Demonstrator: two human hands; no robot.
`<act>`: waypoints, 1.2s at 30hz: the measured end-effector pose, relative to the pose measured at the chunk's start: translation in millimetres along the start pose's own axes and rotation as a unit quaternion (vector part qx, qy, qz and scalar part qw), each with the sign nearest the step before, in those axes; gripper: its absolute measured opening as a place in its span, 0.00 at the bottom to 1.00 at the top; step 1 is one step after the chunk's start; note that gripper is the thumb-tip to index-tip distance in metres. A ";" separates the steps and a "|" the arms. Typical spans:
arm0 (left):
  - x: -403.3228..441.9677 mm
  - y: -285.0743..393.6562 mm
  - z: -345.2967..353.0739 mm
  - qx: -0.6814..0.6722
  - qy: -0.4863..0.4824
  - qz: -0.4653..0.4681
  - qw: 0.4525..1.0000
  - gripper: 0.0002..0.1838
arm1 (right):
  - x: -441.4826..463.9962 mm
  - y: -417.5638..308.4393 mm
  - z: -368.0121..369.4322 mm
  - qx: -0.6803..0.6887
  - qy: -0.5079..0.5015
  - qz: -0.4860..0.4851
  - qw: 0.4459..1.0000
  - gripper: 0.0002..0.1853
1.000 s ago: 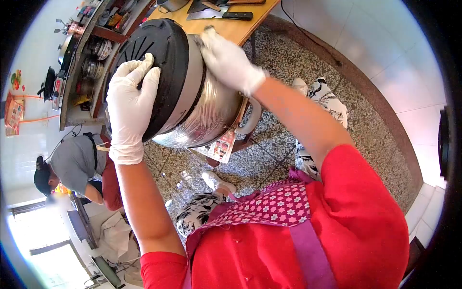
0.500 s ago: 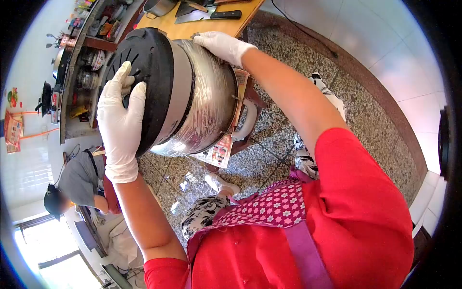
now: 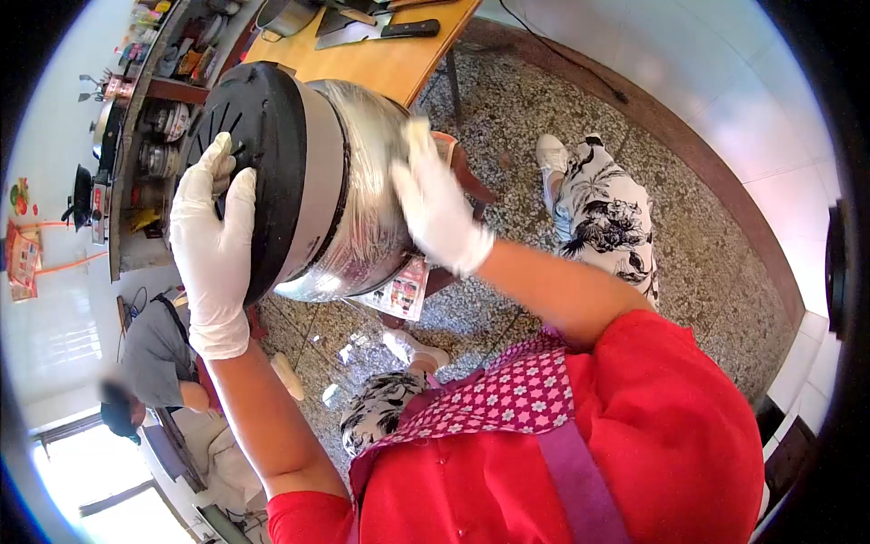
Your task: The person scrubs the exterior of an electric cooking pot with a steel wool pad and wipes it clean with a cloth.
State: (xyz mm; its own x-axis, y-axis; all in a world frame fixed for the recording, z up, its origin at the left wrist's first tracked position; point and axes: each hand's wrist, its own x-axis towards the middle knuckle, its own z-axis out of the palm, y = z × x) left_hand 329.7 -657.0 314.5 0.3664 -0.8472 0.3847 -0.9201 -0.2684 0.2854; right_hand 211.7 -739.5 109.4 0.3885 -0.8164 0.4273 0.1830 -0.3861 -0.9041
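A large electric pot (image 3: 367, 195) lies tilted on its side; its shiny metal wall is wrapped in clear plastic film. Its black slotted end (image 3: 263, 181), with a grey band beside it, faces left. My left hand (image 3: 213, 227), in a white glove, grips this black end with bent fingers and thumb. What lies under the fingers is partly hidden. My right hand (image 3: 441, 204), gloved too, is at the film-wrapped wall with its fingers stretched out, somewhat smeared by motion. Whether it touches the film I cannot tell.
A wooden table (image 3: 381, 68) behind the pot bears a large knife (image 3: 381, 33) and a metal pot (image 3: 288, 16). Printed paper (image 3: 399, 292) shows under the electric pot. Shelves (image 3: 172, 88) hold dishes at the left. Another person (image 3: 156, 354) bends down at lower left.
My right hand has come from the far top side of the electric pot down to its near right side. The pot has shifted slightly left, with my left hand still on its black end.
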 end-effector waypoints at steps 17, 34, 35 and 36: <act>-0.1 -19.7 0.9 -0.016 0.010 0.018 1.000 0.20 | -85.7 -32.7 42.1 -0.075 0.007 -0.072 0.995 0.39; 2.6 -19.9 2.4 0.030 0.014 0.042 0.999 0.21 | -45.5 -13.0 35.3 -0.198 0.061 -0.025 0.978 0.30; 3.2 -22.1 0.7 0.032 0.007 0.039 0.999 0.21 | -68.8 -34.3 35.3 -0.245 -0.048 0.010 0.968 0.34; 2.6 -22.0 2.2 0.033 0.006 0.041 0.999 0.21 | -91.4 -29.3 35.8 -0.169 -0.054 -0.048 0.983 0.35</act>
State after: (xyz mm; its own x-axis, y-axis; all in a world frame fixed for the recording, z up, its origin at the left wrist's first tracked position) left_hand 350.6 -654.3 307.3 0.2902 -0.8618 0.4159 -0.9542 -0.2275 0.1944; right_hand 203.2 -638.1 96.8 0.4817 -0.7251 0.4922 -0.0797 -0.5955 -0.7994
